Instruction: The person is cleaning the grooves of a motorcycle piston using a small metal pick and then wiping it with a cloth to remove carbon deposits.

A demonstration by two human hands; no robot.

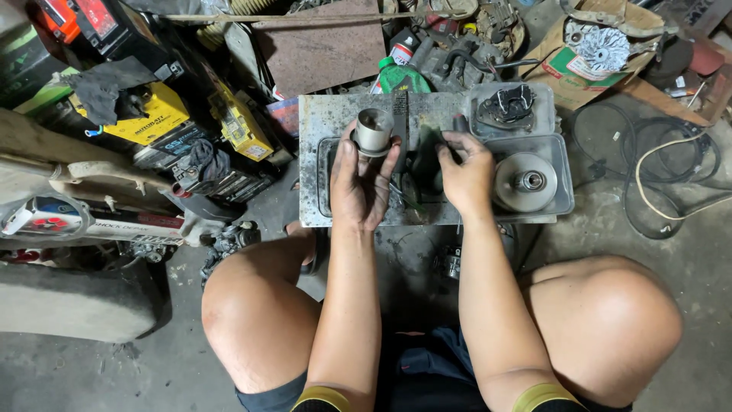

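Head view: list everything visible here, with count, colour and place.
metal cylinder: one, grey, held upright in the left hand over the board
dark part: one, black, under the right hand's fingers
board: one, stained grey, on the floor ahead of the knees
tray: one, clear grey, right half of the board
pulley disc: one, silver, in the tray
black casting: one, tray's far end
green bottle: one, behind the board
batteries: several, yellow and black, far left
cables: a tangle, black and cream, right floor
left hand: grip closed round the cylinder
right hand: fingers on the dark part
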